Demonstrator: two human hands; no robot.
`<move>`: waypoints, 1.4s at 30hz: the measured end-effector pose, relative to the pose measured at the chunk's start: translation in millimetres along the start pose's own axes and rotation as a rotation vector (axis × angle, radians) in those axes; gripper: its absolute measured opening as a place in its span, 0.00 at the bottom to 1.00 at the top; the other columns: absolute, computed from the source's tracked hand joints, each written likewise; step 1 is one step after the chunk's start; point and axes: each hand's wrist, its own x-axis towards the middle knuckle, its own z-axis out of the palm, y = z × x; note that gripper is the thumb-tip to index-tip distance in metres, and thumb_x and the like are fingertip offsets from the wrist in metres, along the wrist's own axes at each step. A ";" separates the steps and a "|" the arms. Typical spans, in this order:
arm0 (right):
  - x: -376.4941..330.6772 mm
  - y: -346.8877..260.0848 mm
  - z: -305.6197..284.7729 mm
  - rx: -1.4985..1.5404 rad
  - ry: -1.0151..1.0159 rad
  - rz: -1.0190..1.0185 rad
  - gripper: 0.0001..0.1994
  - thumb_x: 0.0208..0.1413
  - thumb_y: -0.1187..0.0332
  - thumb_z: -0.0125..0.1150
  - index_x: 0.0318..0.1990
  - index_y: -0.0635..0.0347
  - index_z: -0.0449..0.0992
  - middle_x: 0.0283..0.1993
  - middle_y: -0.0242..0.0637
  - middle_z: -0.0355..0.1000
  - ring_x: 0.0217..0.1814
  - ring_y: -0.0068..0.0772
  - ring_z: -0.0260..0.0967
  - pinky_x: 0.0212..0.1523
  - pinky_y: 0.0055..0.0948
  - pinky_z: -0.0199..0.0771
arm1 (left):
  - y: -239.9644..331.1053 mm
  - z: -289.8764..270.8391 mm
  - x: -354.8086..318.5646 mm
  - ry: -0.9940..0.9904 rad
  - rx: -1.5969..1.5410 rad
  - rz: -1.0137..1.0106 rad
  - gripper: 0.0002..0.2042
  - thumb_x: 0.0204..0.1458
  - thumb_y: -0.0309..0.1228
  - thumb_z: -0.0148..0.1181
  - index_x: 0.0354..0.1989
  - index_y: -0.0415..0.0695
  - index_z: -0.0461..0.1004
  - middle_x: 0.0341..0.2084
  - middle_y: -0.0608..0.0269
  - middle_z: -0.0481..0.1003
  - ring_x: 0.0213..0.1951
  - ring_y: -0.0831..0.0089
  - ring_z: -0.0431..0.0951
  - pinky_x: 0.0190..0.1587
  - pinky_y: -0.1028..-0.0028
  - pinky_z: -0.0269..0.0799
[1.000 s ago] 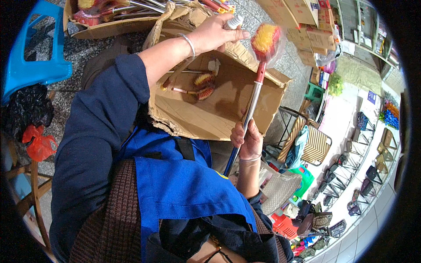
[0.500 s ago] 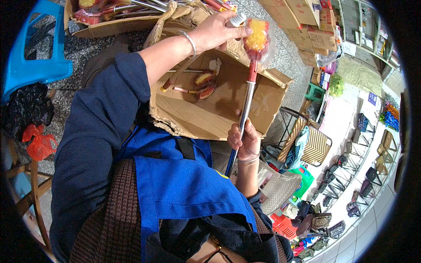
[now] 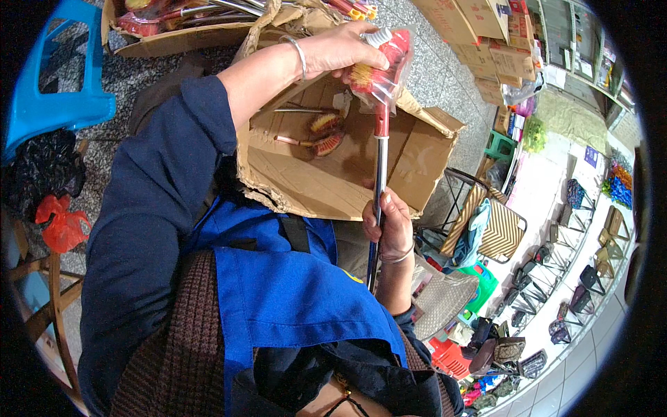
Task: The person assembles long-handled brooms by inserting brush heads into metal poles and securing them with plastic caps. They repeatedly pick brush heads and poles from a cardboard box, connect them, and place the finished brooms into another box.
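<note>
A long-handled brush [image 3: 381, 156] stands nearly upright in front of me, with a red head, yellow bristles and a metal pole. Clear plastic wraps the brush head [image 3: 394, 59]. My left hand [image 3: 340, 52] closes on that wrapped head from the left; a white ribbed, cap-like piece [image 3: 379, 37] shows at its fingers. Lower down, my right hand [image 3: 390, 224] wraps round the pole. Behind the brush lies an open, torn cardboard box [image 3: 306, 191], with loose brush heads [image 3: 326, 134] and a thin rod inside.
Another carton [image 3: 180, 43] at the upper left holds more poles and wrapped heads. A blue plastic stool [image 3: 62, 104] and a red bag [image 3: 62, 224] are on the left. To the right stand a folding chair [image 3: 500, 233], stacked cartons [image 3: 511, 59] and rows of bags [image 3: 590, 278].
The brush has turned about its pole, so its bristles now face left. Its head has shifted a little left and the pole is more upright. Both hands stay on it.
</note>
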 end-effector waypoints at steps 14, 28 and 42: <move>7.5 9.8 -4.3 0.459 -0.281 0.080 0.25 0.64 0.52 0.46 0.57 0.66 0.63 0.18 0.35 0.62 0.12 0.18 0.51 0.10 0.19 0.50 | 19.5 5.2 -11.6 -0.054 -0.222 0.205 0.30 0.48 0.35 0.65 0.60 0.47 0.62 0.43 0.68 0.73 0.46 0.79 0.73 0.44 0.75 0.74; 7.3 8.7 7.9 -0.442 0.379 -0.296 0.16 0.62 0.61 0.54 0.49 0.64 0.72 0.21 0.29 0.64 0.18 0.15 0.56 0.18 0.17 0.57 | 13.4 14.4 -14.9 -0.016 -0.156 0.204 0.34 0.50 0.35 0.61 0.66 0.50 0.55 0.37 0.74 0.70 0.33 0.87 0.68 0.24 0.84 0.60; -31.8 5.5 -34.6 0.346 -0.188 0.177 0.24 0.60 0.51 0.53 0.50 0.65 0.69 0.17 0.29 0.59 0.12 0.17 0.48 0.11 0.18 0.46 | 1.3 15.1 -2.9 -0.152 -0.188 0.376 0.29 0.47 0.21 0.58 0.61 0.48 0.60 0.37 0.62 0.74 0.40 0.77 0.76 0.43 0.75 0.75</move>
